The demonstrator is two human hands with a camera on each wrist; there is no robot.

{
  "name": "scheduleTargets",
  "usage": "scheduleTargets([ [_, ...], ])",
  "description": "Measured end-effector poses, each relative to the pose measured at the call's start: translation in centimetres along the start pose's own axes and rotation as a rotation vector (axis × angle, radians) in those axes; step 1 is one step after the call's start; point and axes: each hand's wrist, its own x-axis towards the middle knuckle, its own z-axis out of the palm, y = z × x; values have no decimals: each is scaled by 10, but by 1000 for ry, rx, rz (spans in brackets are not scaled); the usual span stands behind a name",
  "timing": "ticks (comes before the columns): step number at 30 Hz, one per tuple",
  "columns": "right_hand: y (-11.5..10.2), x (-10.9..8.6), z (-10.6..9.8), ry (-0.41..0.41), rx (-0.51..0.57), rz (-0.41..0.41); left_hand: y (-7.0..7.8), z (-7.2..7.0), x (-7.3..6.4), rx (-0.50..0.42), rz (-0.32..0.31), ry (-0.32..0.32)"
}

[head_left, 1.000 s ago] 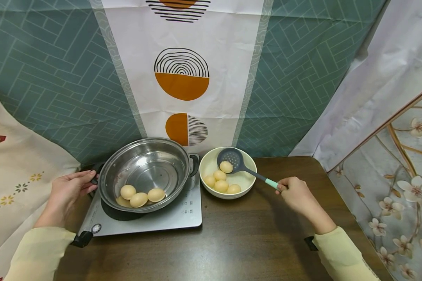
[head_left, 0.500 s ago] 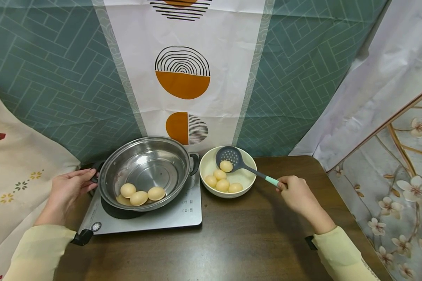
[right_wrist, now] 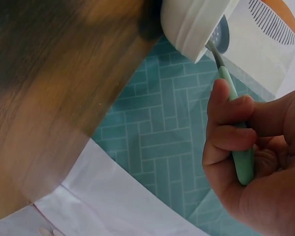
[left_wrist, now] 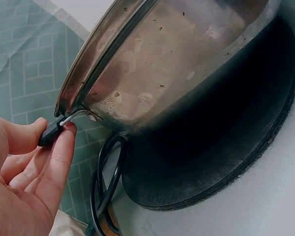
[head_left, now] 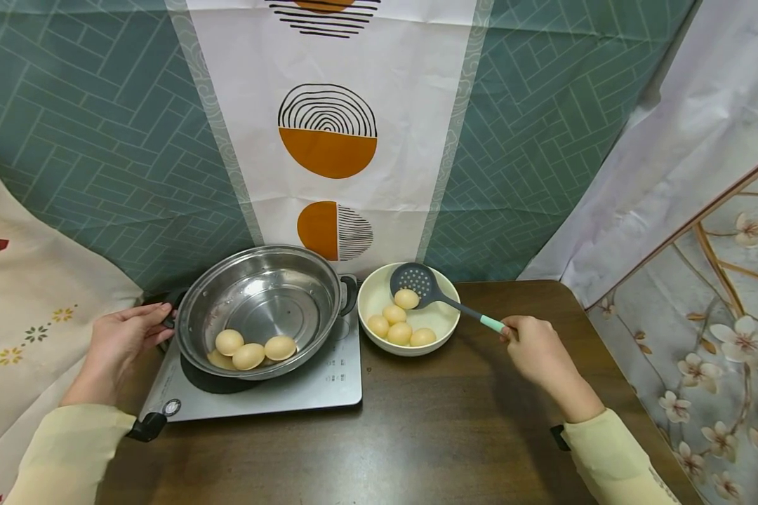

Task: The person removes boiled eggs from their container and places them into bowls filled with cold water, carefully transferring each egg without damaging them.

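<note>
In the head view a steel pot sits tilted toward the front, with 3 eggs gathered at its near side. My left hand pinches the pot's black side handle between thumb and fingers. My right hand grips the mint-green handle of a grey skimmer. The skimmer's perforated head is over the cream bowl, with one egg at its lower edge. Several other eggs lie in the bowl. The right wrist view shows the fingers curled round the skimmer handle.
Under the pot is a silver induction cooker with a black round plate; a black cable loops beside it. Everything stands on a brown wooden table. A patterned cloth hangs behind, and curtains are at both sides.
The skimmer and right hand have shifted very slightly. The left hand stays on the pot handle, and the eggs lie nearly as before.
</note>
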Motion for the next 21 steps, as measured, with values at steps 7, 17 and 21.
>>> scheduleTargets([
  [7, 2, -2, 0, 45, -36, -21, 2, 1, -1, 10, -11, 8],
  [17, 7, -1, 5, 158, -97, -82, 0, 0, 0, -11, -10, -5],
  [21, 6, -1, 5, 180, -102, -96, 0, -1, 2, -13, -22, 0],
])
